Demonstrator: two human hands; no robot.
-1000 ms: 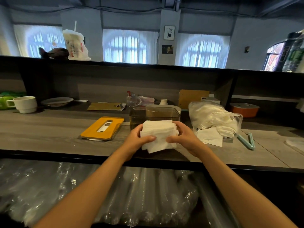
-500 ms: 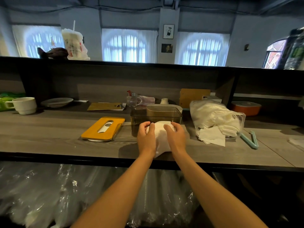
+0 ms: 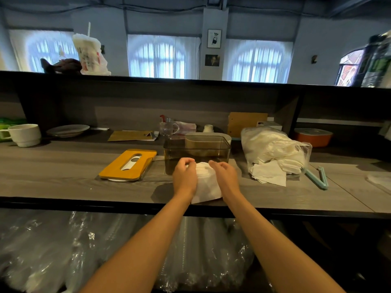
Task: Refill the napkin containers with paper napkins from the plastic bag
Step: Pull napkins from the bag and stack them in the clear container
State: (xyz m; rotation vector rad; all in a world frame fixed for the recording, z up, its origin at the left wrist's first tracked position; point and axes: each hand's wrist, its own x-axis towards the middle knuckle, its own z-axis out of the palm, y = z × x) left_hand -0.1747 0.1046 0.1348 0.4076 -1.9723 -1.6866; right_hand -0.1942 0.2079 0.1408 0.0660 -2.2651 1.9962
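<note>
On your wooden counter you have a white mug far left, a grey plate just right of it, an orange lidded bowl far right, and a teal clip lying nearer on the right.

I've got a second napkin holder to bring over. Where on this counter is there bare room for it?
Bare wood lies between the white mug and the orange lid, and along the front edge left of the left hand. Right of the teal clip is free too. It is crowded around the clear container, the napkin stack and the plastic bag.
</note>
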